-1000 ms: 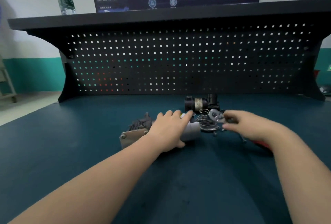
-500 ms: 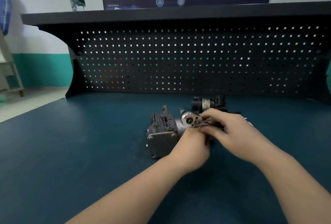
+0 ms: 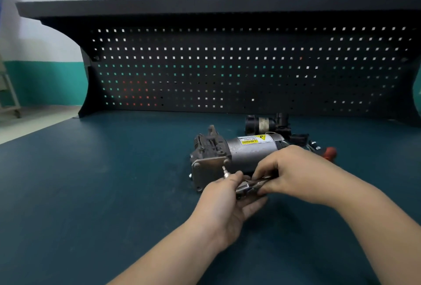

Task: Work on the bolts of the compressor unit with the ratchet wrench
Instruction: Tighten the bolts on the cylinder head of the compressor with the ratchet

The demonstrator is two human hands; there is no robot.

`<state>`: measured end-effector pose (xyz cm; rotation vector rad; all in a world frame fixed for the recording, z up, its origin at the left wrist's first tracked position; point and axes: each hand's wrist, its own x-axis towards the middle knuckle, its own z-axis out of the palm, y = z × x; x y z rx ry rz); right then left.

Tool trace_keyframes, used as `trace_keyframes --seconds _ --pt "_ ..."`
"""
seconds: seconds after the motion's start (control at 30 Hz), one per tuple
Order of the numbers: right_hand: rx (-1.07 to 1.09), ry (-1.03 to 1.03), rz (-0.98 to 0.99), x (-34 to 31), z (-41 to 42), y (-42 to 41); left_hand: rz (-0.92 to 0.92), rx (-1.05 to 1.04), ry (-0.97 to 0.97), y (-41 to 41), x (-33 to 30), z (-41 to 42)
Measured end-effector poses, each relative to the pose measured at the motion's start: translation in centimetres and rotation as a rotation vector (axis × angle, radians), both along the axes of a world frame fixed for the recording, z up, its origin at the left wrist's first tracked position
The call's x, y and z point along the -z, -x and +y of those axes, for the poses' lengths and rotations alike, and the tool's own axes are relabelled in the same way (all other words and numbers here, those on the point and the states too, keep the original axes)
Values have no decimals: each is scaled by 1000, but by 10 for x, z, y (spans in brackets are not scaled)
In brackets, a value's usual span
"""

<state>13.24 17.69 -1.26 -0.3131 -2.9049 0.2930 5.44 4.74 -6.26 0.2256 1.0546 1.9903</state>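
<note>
I see a dark teal bench (image 3: 91, 193) backed by a black pegboard (image 3: 227, 68) under a shelf (image 3: 205, 6); beyond its left edge, a white-and-teal wall (image 3: 41, 56) and pale floor (image 3: 34, 122).

Both bare forearms reach in from six o'clock and meet at centre. The left hand (image 3: 224, 205), palm turned up toward three o'clock, curls its fingers around a slim silver metal ratchet wrench (image 3: 247, 185). The right hand (image 3: 289, 170), knuckles up, pinches the same wrench from three o'clock.
</note>
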Motion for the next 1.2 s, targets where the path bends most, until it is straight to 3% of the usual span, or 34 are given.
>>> trace_keyframes --seconds 0.97,1.2 --pt "46 -15 1 -3 -2 -2 94 -1 -1 8 5 12" --pt "121 -173 83 -8 -12 -6 150 -79 78 10 7 10"
